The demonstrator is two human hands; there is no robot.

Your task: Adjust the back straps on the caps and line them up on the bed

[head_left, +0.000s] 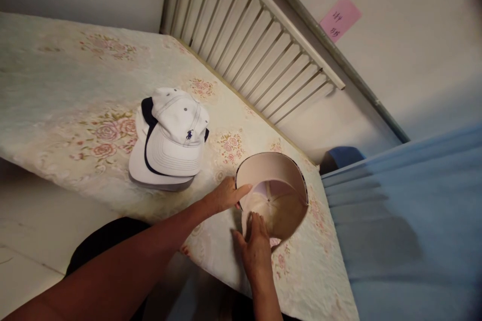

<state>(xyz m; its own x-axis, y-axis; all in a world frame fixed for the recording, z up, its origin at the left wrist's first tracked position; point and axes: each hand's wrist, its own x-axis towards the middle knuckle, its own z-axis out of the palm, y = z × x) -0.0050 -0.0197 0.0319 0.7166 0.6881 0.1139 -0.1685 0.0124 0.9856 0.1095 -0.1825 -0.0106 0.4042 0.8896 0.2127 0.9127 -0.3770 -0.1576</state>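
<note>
An upturned baseball cap [276,165] shows its pale inside, with the brim toward the far side and the crown's lining in shadow. My left hand [226,194] pinches its left edge, thumb laid over the inner side and the other fingers underneath. At the cap's near edge is my right hand [256,246], its fingers over the rim onto the inner band and its thumb outside. Left of both hands, a white cap [176,140] with a small dark horse-and-rider emblem rests on other stacked caps, one with dark navy trim.
The caps lie on a floral tablecloth [101,80] covering the table. Behind it runs a white slatted radiator [248,35]. A pink note [341,17] sticks to the wall. A blue curtain [406,230] hangs at the right, near a dark blue object [342,157].
</note>
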